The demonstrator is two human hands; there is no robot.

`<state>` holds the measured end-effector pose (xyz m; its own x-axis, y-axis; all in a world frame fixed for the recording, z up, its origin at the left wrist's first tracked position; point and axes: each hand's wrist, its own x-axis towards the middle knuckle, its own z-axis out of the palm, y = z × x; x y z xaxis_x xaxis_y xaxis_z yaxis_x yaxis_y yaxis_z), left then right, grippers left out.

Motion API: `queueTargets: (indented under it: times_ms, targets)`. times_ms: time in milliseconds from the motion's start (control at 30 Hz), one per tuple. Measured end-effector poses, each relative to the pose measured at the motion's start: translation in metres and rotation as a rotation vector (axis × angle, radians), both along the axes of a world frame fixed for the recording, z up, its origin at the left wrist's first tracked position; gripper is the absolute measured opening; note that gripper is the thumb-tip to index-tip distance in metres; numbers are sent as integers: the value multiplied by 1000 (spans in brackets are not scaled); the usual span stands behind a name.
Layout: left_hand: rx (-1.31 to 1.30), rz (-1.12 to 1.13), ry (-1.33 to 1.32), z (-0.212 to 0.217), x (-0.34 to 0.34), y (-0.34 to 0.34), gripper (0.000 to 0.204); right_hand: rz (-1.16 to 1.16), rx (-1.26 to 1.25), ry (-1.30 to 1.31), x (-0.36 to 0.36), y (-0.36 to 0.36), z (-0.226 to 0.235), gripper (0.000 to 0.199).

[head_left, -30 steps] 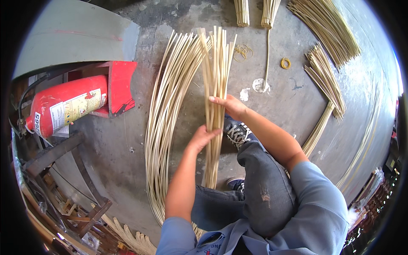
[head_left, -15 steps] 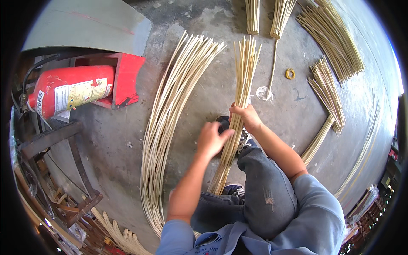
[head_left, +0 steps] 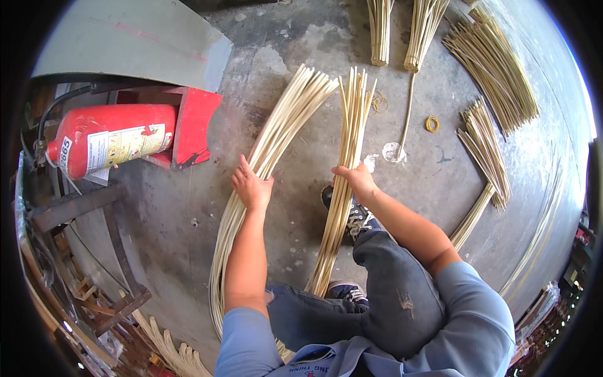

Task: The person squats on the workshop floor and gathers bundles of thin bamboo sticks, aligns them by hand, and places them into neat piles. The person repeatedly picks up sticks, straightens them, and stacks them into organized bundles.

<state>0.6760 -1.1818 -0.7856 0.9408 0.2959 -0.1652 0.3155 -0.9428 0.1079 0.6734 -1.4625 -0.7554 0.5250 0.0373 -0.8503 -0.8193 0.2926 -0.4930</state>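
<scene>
Two long bundles of pale, thin rattan-like canes rise from the floor before me. My left hand (head_left: 252, 184) is wrapped round the larger, curved left bundle (head_left: 286, 122), partway along its length; the far ends fan out to the right. My right hand (head_left: 357, 180) grips the slimmer right bundle (head_left: 353, 125), thumb across its front. That bundle leans over my shoe (head_left: 359, 217), and its lower end runs down beside my bent leg. The fingers behind both bundles are partly hidden.
A red fire extinguisher (head_left: 116, 138) lies on its side in a red holder (head_left: 196, 129) at left, above a dark metal frame (head_left: 78, 207). More cane bundles (head_left: 493, 69) lie at the far right. A yellow ring (head_left: 431, 124) of cord rests on the concrete floor.
My left hand has moved left from beside the right bundle and closed round the left one, whose canes are gathered closer. My right hand keeps its hold, shifted slightly left.
</scene>
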Motion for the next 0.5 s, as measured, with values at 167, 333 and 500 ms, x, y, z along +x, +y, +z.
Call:
queueTargets:
  times_ms: [167,333,500]
  targets:
    - [54,-34,103,2,4,-8,70,-23,14,-13,-3,3,3,27]
    - [103,-60,73,6,5,-14,59,18,31,-22,-2,-1,0,34]
    - [4,-25,134,16,11,-16,54,166,-615,-354,1,5,15,69]
